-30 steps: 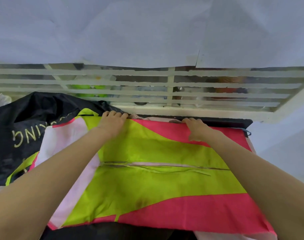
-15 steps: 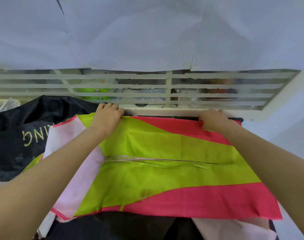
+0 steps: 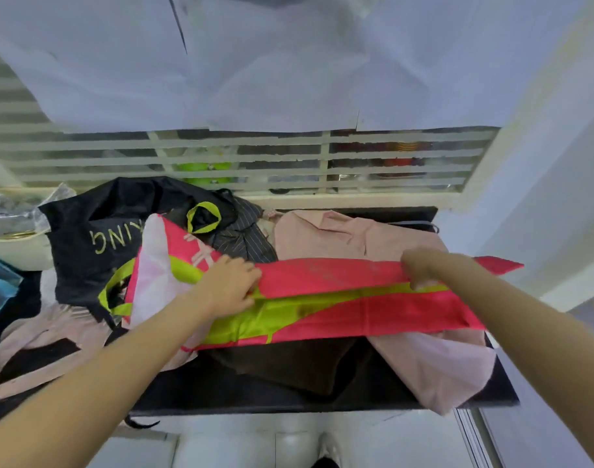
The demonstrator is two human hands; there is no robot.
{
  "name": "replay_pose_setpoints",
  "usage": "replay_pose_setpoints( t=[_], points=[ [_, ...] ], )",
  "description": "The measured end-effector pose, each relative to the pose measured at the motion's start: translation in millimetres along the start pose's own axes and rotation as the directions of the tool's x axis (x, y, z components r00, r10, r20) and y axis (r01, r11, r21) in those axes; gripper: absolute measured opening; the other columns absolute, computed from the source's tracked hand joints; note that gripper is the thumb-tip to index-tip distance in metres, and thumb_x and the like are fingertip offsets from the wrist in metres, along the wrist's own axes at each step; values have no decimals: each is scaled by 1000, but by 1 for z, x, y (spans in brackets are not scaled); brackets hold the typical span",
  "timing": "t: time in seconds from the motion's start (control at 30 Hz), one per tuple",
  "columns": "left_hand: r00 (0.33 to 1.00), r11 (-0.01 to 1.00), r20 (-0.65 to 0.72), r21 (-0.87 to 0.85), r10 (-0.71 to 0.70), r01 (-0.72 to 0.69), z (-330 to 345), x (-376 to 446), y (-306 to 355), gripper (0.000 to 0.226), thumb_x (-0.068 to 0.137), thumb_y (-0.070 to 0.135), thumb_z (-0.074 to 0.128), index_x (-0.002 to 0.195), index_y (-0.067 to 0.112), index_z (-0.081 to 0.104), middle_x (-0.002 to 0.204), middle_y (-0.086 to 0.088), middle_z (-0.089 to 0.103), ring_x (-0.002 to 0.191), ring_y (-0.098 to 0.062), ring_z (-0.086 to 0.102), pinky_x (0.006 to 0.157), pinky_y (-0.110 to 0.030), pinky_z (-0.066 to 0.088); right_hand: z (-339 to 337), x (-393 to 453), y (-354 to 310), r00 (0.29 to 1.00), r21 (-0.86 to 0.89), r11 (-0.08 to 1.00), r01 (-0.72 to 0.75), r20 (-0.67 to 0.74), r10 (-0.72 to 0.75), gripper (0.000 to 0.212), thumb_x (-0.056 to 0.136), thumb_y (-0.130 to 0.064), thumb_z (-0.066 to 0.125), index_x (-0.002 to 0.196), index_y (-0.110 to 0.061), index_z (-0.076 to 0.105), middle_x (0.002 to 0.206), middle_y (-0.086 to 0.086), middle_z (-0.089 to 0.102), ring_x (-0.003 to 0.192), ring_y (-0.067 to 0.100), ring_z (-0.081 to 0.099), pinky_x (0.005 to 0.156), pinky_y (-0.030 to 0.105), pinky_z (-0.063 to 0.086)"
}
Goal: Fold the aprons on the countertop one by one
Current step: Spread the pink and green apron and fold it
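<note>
Now both hands hold the far edge of a pink and lime apron [image 3: 322, 309], which lies across the middle of a dark countertop [image 3: 288, 396], its top layer doubled toward the person so that a pink flap covers part of the lime panel. The left hand [image 3: 233, 287] grips the fold at its left end, fingers curled and close together over the cloth. The right hand [image 3: 420, 268] pinches the flap near its right end; its fingertips are tucked under the fabric and blurred, so their spread cannot be told. A black apron [image 3: 96, 244] with yellow lettering lies bunched to the left, touching the pink one. A pale pink cloth [image 3: 339, 234] sits just behind the fold, and another [image 3: 437, 369] hangs over the counter's near right edge. A white slatted grille [image 3: 241, 157] runs behind the counter.
</note>
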State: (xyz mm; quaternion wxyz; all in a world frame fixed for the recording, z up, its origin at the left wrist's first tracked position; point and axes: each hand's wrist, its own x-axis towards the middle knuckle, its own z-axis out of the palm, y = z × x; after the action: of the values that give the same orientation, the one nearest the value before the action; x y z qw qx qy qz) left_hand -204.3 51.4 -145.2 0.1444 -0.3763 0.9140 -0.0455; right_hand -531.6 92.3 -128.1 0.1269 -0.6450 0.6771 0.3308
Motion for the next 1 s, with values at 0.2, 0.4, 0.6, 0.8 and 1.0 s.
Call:
replay_pose_setpoints(
  t=[0.2,0.4,0.6,0.8,1.0],
  points=[
    [965,999,263,32,-3,-5,49,-20,29,44,91,31,51,132,16,42,134,-3,47,126,-23,40,102,-35,30,87,-6,-37,993,82,992,-92,-70,97,38,91,-4,43,128,-9,49,130,9,53,120,26,53,95,35,44],
    [902,985,427,-116,-68,129,50,-6,33,43,88,38,57,122,14,48,127,-5,46,121,-27,42,97,-41,37,97,3,-44,1000,194,981,3,29,-9,33,89,-12,54,121,-10,53,127,10,54,117,28,52,94,38,44],
    [984,954,173,-300,51,3,27,50,67,37,91,31,52,123,13,45,124,-5,42,110,-24,49,88,-36,44,79,5,-31,982,314,931,188,-78,-172,25,88,-7,48,66,-17,40,96,8,54,84,17,43,61,26,34],
    [988,914,154,-403,13,51,12,115,101,52,93,17,46,141,10,28,143,-10,27,105,-32,55,85,-41,48,75,25,3,983,624,761,176,-71,-169,17,85,-30,66,94,-15,65,101,1,63,97,18,58,84,30,47],
    [969,871,224,-450,-102,196,24,154,105,42,97,16,39,137,5,34,134,-16,38,113,-36,51,90,-40,42,95,53,61,996,450,892,49,-92,-8,51,89,-6,48,138,-10,35,143,11,30,124,33,41,98,38,41]
  ],
)
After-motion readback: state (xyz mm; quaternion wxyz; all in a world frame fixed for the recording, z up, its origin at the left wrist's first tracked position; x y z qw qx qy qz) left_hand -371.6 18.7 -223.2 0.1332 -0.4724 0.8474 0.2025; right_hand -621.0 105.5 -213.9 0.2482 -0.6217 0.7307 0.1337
